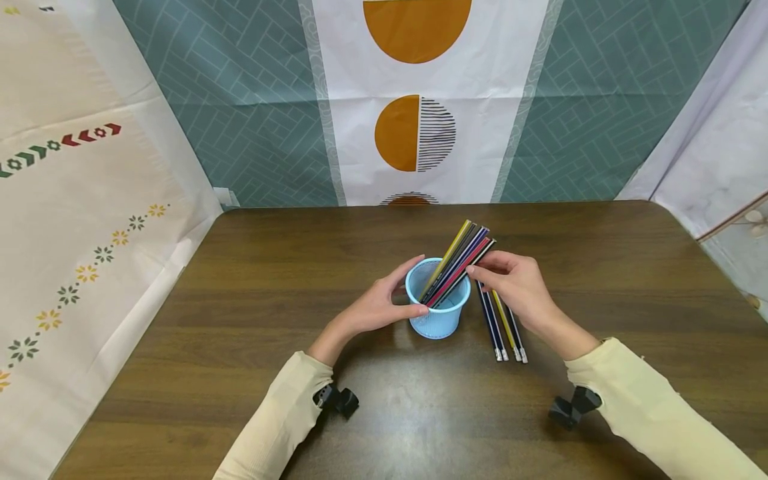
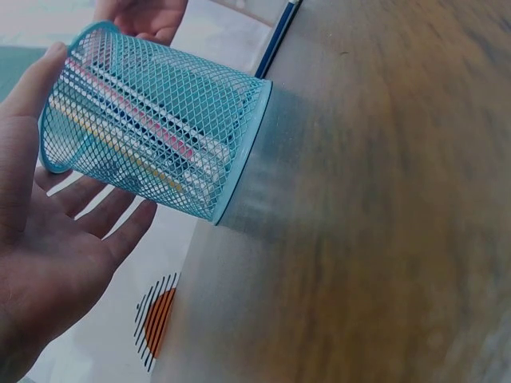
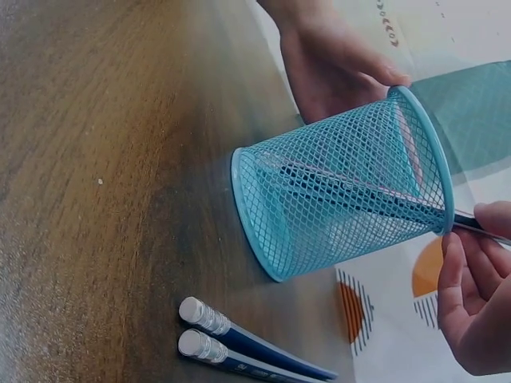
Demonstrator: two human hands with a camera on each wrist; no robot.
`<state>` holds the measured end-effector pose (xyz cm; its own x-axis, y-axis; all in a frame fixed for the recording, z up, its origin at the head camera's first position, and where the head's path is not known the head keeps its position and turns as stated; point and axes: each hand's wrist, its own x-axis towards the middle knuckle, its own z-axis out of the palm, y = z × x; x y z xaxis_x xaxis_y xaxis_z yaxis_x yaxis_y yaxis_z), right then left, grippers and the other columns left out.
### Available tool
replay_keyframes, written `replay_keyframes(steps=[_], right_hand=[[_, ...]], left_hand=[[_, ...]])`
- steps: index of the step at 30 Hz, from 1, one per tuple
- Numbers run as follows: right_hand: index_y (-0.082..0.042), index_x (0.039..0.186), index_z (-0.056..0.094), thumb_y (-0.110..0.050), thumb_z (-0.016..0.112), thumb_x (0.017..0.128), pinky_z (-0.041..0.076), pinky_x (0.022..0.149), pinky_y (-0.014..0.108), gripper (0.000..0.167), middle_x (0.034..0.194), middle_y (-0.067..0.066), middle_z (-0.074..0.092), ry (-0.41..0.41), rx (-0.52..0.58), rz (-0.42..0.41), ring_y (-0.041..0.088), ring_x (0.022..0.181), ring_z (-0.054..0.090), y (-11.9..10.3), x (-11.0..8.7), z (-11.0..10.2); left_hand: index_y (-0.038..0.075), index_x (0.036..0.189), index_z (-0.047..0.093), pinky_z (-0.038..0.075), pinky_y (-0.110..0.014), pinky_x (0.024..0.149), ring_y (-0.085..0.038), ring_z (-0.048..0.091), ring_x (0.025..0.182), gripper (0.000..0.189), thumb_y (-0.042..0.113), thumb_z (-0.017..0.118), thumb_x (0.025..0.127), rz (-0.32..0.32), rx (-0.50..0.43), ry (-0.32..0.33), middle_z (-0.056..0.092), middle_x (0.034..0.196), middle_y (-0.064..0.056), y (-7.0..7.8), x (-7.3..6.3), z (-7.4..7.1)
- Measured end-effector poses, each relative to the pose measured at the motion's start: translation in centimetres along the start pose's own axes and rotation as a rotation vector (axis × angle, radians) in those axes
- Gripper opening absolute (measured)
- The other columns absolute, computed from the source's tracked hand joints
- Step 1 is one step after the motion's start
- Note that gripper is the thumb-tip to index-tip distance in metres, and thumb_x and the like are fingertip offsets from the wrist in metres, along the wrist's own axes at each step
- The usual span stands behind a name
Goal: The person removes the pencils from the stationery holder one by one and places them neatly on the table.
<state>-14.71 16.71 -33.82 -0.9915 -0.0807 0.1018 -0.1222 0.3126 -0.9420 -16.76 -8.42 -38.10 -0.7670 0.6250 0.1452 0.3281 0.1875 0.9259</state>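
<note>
The right hand (image 1: 510, 283) pinched a black pencil (image 1: 453, 285) between thumb and fingertips, just above the rim of a light blue mesh cup (image 1: 437, 327). The pencil slanted down into the cup, its lower part visible through the mesh in the right wrist view. The left hand (image 1: 381, 301) held the cup from the other side, thumb on the near part of the rim and fingers round the far side, with the palm standing a little away from the mesh.

The cup stood upright on the brown table (image 1: 288, 287). Inside it, a bundle of pencils (image 1: 459, 259) leaned the same way as the pinched one (yellow, pink and darker ones, too closely packed to count surely). Just beside the cup, partly beneath the right hand, loose pencils (image 1: 495, 327) lay side by side, one of them yellow, their white erasers toward the person.

Farther out came two cream sleeves (image 1: 648, 400), each with a black device (image 1: 575, 407) at the wrist. Behind the table hung a teal cloth (image 1: 264, 100) with a white middle panel (image 1: 348, 133) bearing orange shapes.
</note>
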Motion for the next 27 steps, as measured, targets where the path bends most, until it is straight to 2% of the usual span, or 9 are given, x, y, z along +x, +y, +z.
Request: replay_keyframes(steps=[4, 17, 27], right_hand=[[0.009, 0.095, 0.066, -0.015, 0.071, 0.089, 0.053, 0.063, 0.029, 0.026, 0.079, -0.001, 0.067, 0.008, 0.027, -0.005, 0.023, 0.067, 0.061, 0.0, 0.0, 0.1], [0.013, 0.096, 0.062, -0.012, 0.071, 0.089, 0.054, 0.064, 0.024, 0.027, 0.079, -0.003, 0.069, 0.017, 0.099, -0.038, 0.009, 0.069, 0.064, -0.1, -0.2, -0.5], [0.011, 0.097, 0.065, -0.014, 0.072, 0.089, 0.056, 0.066, 0.027, 0.027, 0.087, 0.017, 0.071, 0.025, 0.057, -0.051, 0.009, 0.07, 0.066, -0.7, -0.5, -1.1]], left_hand=[[0.014, 0.154, 0.025, 0.042, -0.031, 0.1, -0.02, 0.05, 0.123, 0.083, 0.014, 0.073, 0.087, -0.008, 0.003, 0.0, 0.044, 0.143, -0.01, 0.1, 0.0, 0.0], [0.014, 0.154, 0.025, 0.043, -0.034, 0.1, -0.022, 0.052, 0.121, 0.085, 0.026, 0.075, 0.086, -0.006, -0.009, -0.003, 0.045, 0.141, -0.011, 0.1, 0.0, 0.0], [0.014, 0.154, 0.025, 0.042, -0.032, 0.1, -0.021, 0.051, 0.122, 0.085, 0.028, 0.075, 0.086, -0.004, -0.005, -0.005, 0.045, 0.142, -0.01, 0.3, 0.0, 0.0]])
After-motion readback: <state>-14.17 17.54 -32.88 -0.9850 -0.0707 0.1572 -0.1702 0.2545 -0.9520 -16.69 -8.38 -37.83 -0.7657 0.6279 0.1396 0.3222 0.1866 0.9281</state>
